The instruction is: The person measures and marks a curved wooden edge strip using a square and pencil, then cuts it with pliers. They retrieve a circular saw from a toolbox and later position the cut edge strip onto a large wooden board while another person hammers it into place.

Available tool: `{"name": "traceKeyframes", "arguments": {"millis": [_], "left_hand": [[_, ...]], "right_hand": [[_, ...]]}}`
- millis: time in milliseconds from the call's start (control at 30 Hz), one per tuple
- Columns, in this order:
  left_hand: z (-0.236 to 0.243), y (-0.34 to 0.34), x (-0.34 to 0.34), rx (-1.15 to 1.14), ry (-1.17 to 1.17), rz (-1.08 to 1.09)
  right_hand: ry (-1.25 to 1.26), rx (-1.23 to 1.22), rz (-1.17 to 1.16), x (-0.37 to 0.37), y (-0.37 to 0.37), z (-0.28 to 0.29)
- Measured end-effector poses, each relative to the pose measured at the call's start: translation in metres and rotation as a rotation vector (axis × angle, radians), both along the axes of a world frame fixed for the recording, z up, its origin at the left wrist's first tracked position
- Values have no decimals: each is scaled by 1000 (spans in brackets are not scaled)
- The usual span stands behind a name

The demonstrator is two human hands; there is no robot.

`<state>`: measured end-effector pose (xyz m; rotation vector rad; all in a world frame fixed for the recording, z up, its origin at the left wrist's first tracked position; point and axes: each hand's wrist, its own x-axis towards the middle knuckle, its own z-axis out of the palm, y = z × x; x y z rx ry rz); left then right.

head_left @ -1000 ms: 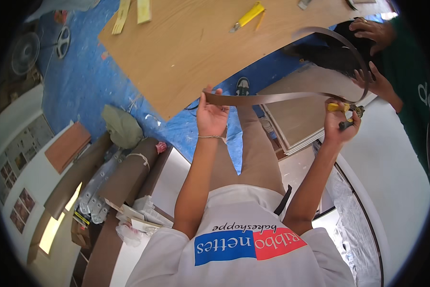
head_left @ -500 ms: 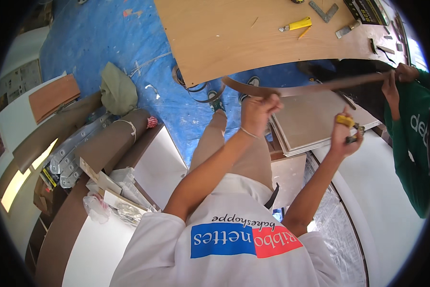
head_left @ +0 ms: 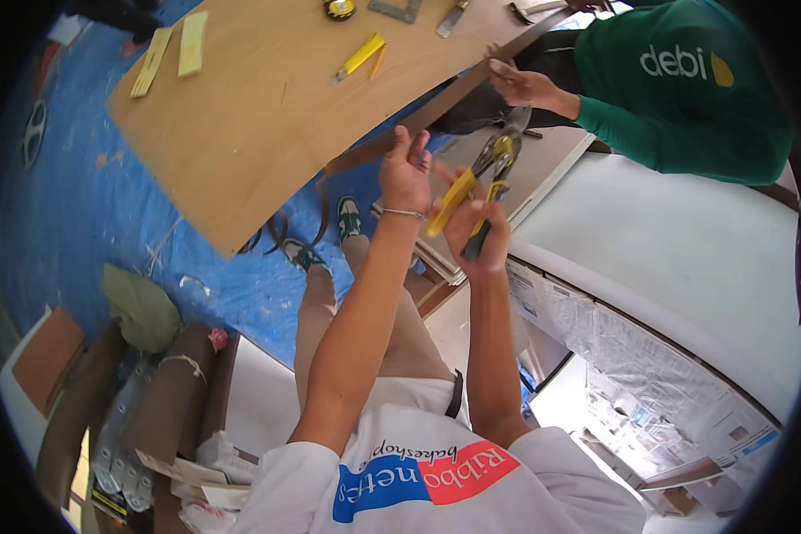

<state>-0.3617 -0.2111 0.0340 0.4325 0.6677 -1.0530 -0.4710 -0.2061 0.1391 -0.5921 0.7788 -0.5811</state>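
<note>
A long, thin brown edging strip (head_left: 447, 102) runs slantwise along the near edge of the wooden board (head_left: 240, 133), its loose end curling down near my shoes. My left hand (head_left: 406, 176) pinches the strip with its fingertips at the board's edge. My right hand (head_left: 479, 233) grips a pair of snips (head_left: 500, 153) with yellow and black handles. Their handles are spread and the jaws point away from me, a little below the strip. Farther right, a co-worker's hand (head_left: 527, 87) in a green sleeve supports the strip.
On the board lie a yellow utility knife (head_left: 362, 55), a tape measure (head_left: 339, 8), a metal square (head_left: 395, 9) and two pale yellow strips (head_left: 192, 43). Stacked panels (head_left: 543, 182) and a white surface (head_left: 658, 231) are at right. Brown rolls (head_left: 173, 392) stand at lower left.
My right hand has brought the snips leftward, close to my left hand and the strip. My view has turned, so the board and co-worker appear farther left.
</note>
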Motion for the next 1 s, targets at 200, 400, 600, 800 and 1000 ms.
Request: {"name": "traceKeyframes", "arguments": {"millis": [200,400,600,800,1000], "left_hand": [[-19,-31,31,-12,-140,109],[-29,-36,55,210,-185,159],[-28,-41,59,349,-247,168],[-24,-48,61,432,-325,196],[-17,-55,68,497,-404,202]], "right_hand": [[454,-122,314,-65,-8,11],[539,-172,608,-59,-59,4],[575,-250,824,-35,-119,-10],[597,-399,903,-32,-155,-34],[612,-354,907,-32,-179,-47]]}}
